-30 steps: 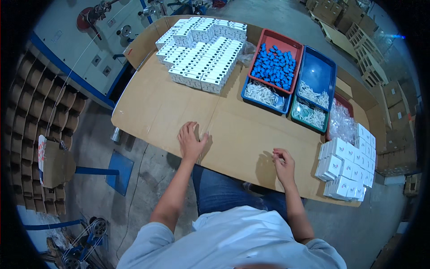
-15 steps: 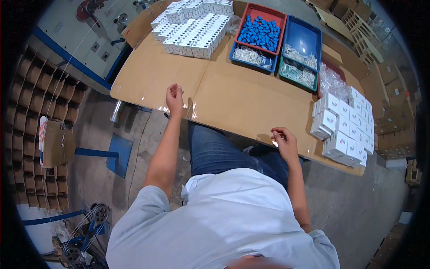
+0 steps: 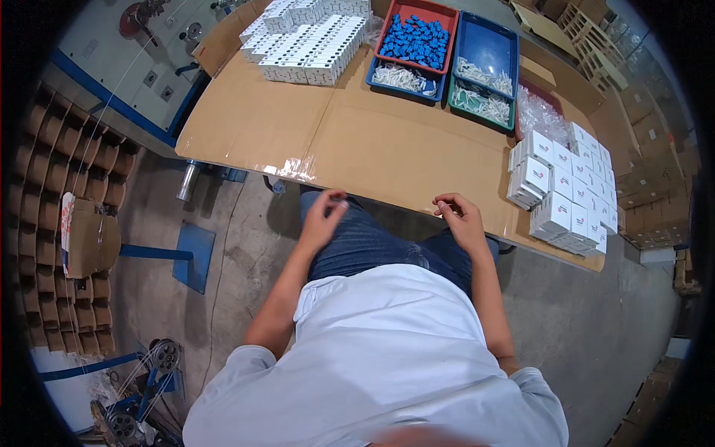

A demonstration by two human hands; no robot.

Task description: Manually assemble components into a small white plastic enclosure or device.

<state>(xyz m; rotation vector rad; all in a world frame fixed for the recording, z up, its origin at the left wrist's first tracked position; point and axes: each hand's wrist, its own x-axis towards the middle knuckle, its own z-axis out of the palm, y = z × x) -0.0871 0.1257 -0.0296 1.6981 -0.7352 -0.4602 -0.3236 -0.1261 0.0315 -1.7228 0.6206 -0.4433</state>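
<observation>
My left hand (image 3: pixel 324 217) hovers over my thigh, just off the near edge of the cardboard-covered table (image 3: pixel 357 160). Its fingers are loosely bent, the thumb stands apart, and nothing shows in it. By the same edge, farther right, is my right hand (image 3: pixel 463 220), slightly curled with thumb and fingers apart, also holding nothing visible. The closest goods to it are small white boxes (image 3: pixel 555 212) stacked at the table's right end. Rows of white boxes (image 3: pixel 305 63) stand at the far left.
Across the table, a red tray (image 3: pixel 383 46) holds small blue parts (image 3: pixel 415 41). Blue trays (image 3: pixel 484 46) and a green tray (image 3: pixel 454 103) hold white pieces. Clear plastic bags (image 3: pixel 538 118) lie beside them. Left are a cardboard rack (image 3: pixel 52 223) and a pulley machine (image 3: pixel 165 356).
My left hand has drawn back from above the table toward my lap and to the right. The right hand has shifted slightly. The view has tilted a little, moving the table up.
</observation>
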